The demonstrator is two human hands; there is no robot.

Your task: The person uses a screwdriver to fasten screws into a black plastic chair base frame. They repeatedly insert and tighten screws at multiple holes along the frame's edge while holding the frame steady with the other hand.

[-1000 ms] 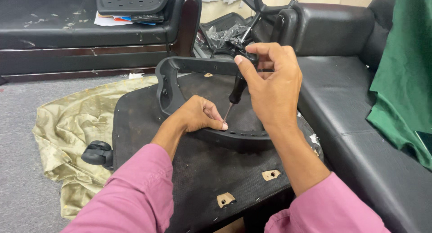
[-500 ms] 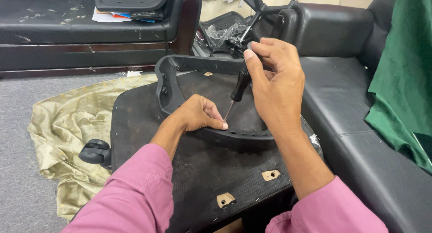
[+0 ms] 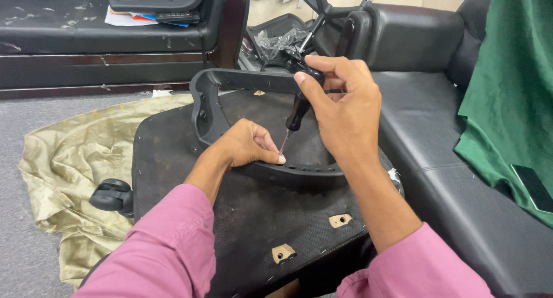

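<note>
Pink long sleeves (image 3: pixel 167 246), bare hands

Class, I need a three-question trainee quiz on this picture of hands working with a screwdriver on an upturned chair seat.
1. True or false: the right hand grips the screwdriver by its handle.
2. Where does the left hand rest? A) on the black plastic frame B) on the green cloth
3. What lies under the upturned seat on the floor?

Key: 1 true; 2 A; 3 a crumpled gold cloth.
</note>
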